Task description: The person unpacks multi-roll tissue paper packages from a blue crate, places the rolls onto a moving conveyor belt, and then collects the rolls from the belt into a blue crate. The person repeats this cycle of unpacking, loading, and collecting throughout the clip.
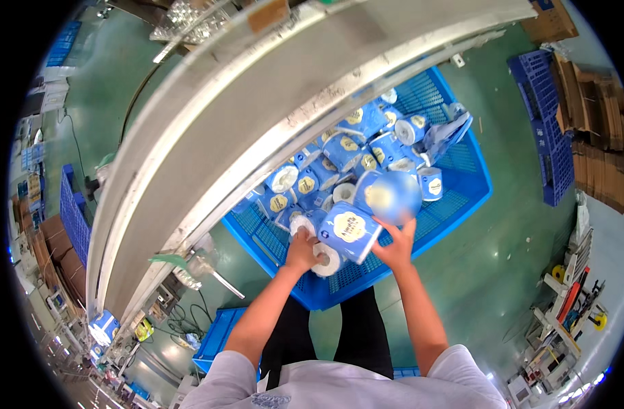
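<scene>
Across the blue crate (470, 163), through the head view, I see a heap of blue-wrapped paper rolls (341, 151), most of them toward the crate's far left side. At its near end, my left hand (302, 251) has its fingers bent against white-ended rolls (333, 262); I cannot tell whether they grip. My right hand (396, 247) has its thumb at the edge of a blue pack (336, 235) and its fingers by a blurred blue roll (404, 194); whether they hold either, I cannot tell. The pack sits tilted between my hands, over the crate's near part, its pale label facing up. A long metal conveyor (210, 136) runs over the crate's far left edge, hiding some of it. Right of the crate, I see a purple pallet (556, 163) on the green floor (462, 293), with stacked cardboard (602, 177) beside it.
</scene>
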{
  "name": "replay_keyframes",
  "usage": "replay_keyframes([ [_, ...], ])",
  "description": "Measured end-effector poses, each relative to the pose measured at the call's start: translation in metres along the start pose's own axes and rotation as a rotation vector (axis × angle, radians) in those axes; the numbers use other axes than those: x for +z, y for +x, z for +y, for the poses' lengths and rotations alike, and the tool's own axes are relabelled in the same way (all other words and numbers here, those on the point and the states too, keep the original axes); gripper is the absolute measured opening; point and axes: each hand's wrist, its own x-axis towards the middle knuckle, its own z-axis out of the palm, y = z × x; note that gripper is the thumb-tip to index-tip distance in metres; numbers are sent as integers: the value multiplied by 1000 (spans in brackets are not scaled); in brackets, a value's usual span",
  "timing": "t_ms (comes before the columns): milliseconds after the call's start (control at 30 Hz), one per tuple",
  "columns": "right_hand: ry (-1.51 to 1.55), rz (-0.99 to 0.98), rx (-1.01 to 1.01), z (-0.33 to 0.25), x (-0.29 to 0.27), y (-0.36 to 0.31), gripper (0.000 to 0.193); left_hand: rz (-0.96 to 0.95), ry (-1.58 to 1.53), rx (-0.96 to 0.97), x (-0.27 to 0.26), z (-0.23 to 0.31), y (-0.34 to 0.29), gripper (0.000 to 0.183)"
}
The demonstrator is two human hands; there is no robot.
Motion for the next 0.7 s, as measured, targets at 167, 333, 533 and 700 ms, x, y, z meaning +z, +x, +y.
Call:
replay_keyframes([
  [167, 156, 286, -27, -82, -84, 23, 41, 479, -168, 217, -100, 89, -101, 38],
  [333, 102, 449, -78, -160, -116, 62, 42, 755, -279, 233, -214, 138, -208, 41],
  [533, -39, 235, -224, -297, -68, 140, 42, 1042, -242, -183, -346, 91, -247, 34],
  [700, -126, 48, -279, -388, 22, 147, 33, 868, 18, -612, -397, 12, -226, 38],
])
